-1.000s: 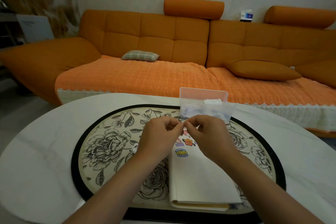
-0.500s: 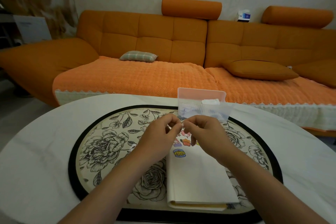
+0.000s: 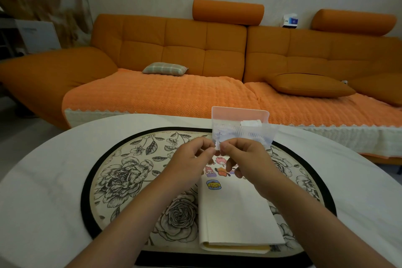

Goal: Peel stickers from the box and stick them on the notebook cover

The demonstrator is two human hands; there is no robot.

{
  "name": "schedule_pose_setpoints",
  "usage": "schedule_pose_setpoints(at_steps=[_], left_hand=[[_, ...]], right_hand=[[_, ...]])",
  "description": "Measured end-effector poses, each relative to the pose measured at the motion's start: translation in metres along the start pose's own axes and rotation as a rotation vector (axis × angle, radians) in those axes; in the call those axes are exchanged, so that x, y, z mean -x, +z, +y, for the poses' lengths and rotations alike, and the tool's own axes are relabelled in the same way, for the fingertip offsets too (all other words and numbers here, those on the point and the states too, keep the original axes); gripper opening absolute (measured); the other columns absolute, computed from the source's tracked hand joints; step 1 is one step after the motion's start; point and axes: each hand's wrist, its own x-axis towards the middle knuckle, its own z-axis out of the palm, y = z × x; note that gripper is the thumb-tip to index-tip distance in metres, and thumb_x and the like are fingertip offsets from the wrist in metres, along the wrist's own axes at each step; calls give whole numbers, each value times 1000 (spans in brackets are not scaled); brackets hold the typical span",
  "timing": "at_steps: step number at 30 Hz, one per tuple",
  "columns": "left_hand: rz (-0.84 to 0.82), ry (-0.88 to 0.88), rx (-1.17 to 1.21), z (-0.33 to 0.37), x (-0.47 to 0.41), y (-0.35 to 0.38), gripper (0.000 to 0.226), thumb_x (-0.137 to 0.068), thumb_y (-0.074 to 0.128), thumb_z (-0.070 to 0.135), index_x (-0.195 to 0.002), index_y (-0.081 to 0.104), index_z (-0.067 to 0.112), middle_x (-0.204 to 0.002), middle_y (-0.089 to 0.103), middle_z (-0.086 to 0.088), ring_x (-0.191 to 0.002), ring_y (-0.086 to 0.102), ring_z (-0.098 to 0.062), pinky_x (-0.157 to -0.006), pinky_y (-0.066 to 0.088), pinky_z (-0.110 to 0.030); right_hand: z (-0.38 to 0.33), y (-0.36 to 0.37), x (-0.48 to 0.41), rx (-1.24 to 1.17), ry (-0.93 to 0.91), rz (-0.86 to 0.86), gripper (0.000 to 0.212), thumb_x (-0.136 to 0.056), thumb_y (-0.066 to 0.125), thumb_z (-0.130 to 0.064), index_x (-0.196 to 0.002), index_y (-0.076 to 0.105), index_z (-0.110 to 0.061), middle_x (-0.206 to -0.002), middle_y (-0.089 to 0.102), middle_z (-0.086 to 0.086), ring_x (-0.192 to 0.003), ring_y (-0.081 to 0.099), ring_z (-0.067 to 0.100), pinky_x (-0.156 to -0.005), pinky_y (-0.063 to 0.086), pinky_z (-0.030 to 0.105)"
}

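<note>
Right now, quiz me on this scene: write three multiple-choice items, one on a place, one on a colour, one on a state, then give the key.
1. Where does the clear box stand?
A) on the floor
B) just beyond the far end of the notebook
C) on the notebook's near end

2. What colour is the sofa?
A) grey
B) green
C) orange

3. What are the left hand and right hand doing?
A) pinching one sticker piece between them
B) lifting the notebook
C) resting open, holding nothing

Key: 1 B, the box stands past the notebook's far edge; 2 C, its back and seat are orange; 3 A, both hands' fingertips meet on the small pale piece above the cover.
</note>
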Motion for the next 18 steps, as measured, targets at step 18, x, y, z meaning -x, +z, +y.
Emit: schedule_pose_setpoints(at_steps=[18], left_hand=[[207,-156,-94,-4,-3,-13,13,-85,72,31,-73,74,27,-73,72,11,-73,69,-12,-72,56,-37]], right_hand=[[2,12,-9,193,-107,142,17,-96,63,-21,-85,71,-12,-69,64,2,-42,51,0,-40,38,13]])
